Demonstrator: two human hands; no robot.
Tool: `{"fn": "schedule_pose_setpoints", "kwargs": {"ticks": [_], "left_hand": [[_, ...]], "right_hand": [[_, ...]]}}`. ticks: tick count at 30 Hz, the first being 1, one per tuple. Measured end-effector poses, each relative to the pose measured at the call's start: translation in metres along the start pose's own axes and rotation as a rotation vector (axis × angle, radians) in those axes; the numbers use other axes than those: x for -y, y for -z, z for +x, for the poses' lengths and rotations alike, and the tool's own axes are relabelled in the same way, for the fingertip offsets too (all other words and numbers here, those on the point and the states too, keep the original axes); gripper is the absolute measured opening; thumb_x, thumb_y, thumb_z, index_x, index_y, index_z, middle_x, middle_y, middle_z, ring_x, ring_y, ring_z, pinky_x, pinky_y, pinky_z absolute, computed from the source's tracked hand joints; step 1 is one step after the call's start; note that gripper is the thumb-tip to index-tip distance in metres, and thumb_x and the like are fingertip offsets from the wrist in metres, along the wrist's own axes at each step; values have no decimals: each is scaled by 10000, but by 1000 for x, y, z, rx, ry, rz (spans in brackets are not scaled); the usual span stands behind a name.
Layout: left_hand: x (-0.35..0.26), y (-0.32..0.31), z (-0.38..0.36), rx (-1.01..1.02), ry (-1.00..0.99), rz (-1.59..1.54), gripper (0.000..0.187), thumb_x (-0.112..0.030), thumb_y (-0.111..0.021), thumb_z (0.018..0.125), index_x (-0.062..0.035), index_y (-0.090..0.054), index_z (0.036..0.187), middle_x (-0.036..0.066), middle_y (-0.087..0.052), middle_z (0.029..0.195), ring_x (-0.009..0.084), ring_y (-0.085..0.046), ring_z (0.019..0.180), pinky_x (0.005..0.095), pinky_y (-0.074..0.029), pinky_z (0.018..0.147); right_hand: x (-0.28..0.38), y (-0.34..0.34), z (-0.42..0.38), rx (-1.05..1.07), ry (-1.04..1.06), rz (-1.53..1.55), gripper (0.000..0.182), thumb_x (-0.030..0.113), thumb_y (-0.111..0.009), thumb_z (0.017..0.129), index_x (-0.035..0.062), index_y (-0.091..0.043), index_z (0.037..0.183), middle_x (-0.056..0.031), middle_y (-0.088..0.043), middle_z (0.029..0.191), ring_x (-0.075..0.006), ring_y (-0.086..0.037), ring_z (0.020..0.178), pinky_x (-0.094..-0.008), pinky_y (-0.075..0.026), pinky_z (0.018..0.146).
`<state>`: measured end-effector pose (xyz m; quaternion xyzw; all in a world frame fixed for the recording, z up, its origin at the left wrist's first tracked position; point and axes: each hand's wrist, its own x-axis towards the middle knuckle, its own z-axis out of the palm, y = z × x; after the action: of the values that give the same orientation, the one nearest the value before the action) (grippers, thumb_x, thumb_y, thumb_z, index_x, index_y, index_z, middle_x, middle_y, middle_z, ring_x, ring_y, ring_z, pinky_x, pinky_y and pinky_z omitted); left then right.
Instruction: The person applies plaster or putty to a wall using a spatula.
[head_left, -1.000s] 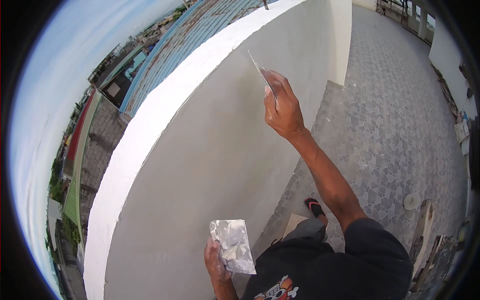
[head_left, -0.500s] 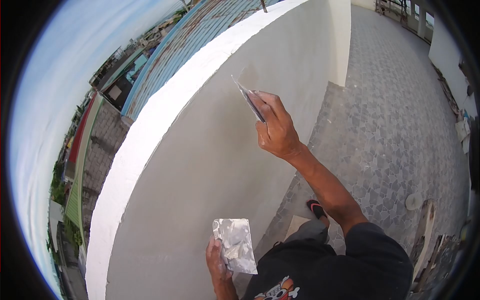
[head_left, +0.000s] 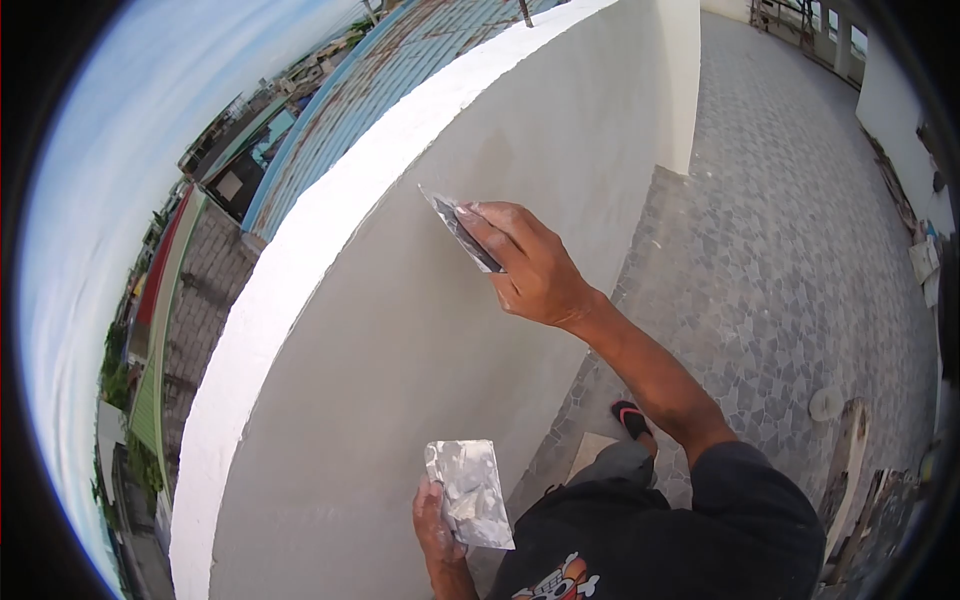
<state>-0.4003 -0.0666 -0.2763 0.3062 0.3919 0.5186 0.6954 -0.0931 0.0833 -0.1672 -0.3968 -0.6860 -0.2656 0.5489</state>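
My right hand (head_left: pixel 530 262) grips a thin, flat putty knife (head_left: pixel 462 230), its blade edge against the upper part of the grey wall (head_left: pixel 390 330). White smears coat the blade and my fingertips. Low in view, my left hand (head_left: pixel 436 525) is closed round the edge of a square metal plate (head_left: pixel 470 492) spotted with white putty. The plate is held up in front of the wall, close to my body. A white-painted ledge (head_left: pixel 270 330) runs along the wall's top.
Grey stone-patterned paving (head_left: pixel 760 250) stretches along the right. My sandalled foot (head_left: pixel 632 420) stands near the wall's base. Wooden boards (head_left: pixel 848 460) and a round pale disc (head_left: pixel 826 404) lie at the lower right. Beyond the ledge is a rusty blue corrugated roof (head_left: pixel 370 95).
My right hand has moved left and slightly down along the wall with the putty knife. The left hand and its plate have barely moved.
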Motion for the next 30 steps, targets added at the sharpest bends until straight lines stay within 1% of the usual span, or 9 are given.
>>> {"fn": "schedule_pose_setpoints", "kwargs": {"ticks": [2, 6, 9, 18, 19, 22, 25, 28, 30], "left_hand": [[-3, -5, 0, 3, -7, 0, 362, -175, -549, 949, 66, -506, 1215, 148, -630, 1072, 234, -671, 892, 351, -583, 749], [0, -4, 0, -20, -11, 3, 368, -184, -544, 949, 66, -505, 1216, 147, -630, 1070, 229, -672, 882, 348, -584, 748], [-1, -1, 0, 5, -16, 45, 368, -194, -547, 951, 64, -510, 1211, 145, -630, 1073, 226, -673, 885, 343, -581, 751], [-4, -5, -1, -13, 27, 47, 360, -215, -564, 962, 45, -528, 1208, 110, -609, 1064, 193, -637, 901, 316, -549, 758], [-5, -3, 0, -8, 34, 54, 373, -210, -563, 965, 52, -518, 1227, 114, -606, 1080, 196, -634, 926, 319, -547, 775], [-9, -1, -1, 7, 50, 66, 429, -200, -560, 976, 79, -475, 1292, 130, -598, 1134, 209, -628, 997, 326, -543, 825], [-13, -27, 14, 8, 68, 54, 518, -203, -559, 987, 106, -396, 1369, 150, -584, 1200, 221, -622, 1051, 333, -543, 866], [-13, -54, 39, -1, 85, 31, 583, -210, -563, 991, 116, -333, 1415, 164, -564, 1256, 221, -620, 1079, 332, -548, 883], [-15, -70, 49, -20, 87, 22, 585, -211, -562, 994, 106, -323, 1424, 164, -556, 1270, 214, -622, 1078, 325, -554, 877]], "right_hand": [[-10, 11, -8, -9, -5, 11, 557, -117, -574, 715, -28, -551, 1265, -163, -554, 1175, -326, -609, 1024, -376, -557, 817], [-58, 11, -27, -32, -503, 45, 370, -64, -488, 919, -39, -530, 1286, -174, -558, 1247, -317, -616, 1071, -362, -528, 891], [-79, -2, -32, -37, -401, 62, 399, -66, -477, 912, -42, -515, 1309, -165, -553, 1266, -318, -607, 1087, -356, -506, 934], [-21, -32, -46, -29, -229, -109, 667, -157, -509, 702, -45, -488, 1358, -191, -493, 1291, -358, -486, 1230, -408, -455, 1021], [-14, -29, -51, -5, -209, -106, 717, -140, -562, 635, 2, -514, 1336, -167, -484, 1314, -348, -517, 1190, -401, -492, 926], [7, 3, -58, 131, -223, 122, 579, -99, -574, 750, 7, -531, 1317, -159, -524, 1274, -275, -580, 1079, -335, -494, 867], [22, 52, -50, 215, -765, 526, 370, -9, -546, 903, -1, -554, 1272, -145, -597, 1158, -199, -597, 934, -298, -485, 829], [15, 81, -54, 292, -903, 604, 269, 73, -478, 997, -21, -566, 1233, -131, -639, 1062, -159, -565, 855, -283, -473, 806], [27, 105, -41, 391, -865, 603, 263, 50, -482, 987, -14, -577, 1224, -141, -653, 1073, -189, -599, 910, -299, -486, 829]]}}
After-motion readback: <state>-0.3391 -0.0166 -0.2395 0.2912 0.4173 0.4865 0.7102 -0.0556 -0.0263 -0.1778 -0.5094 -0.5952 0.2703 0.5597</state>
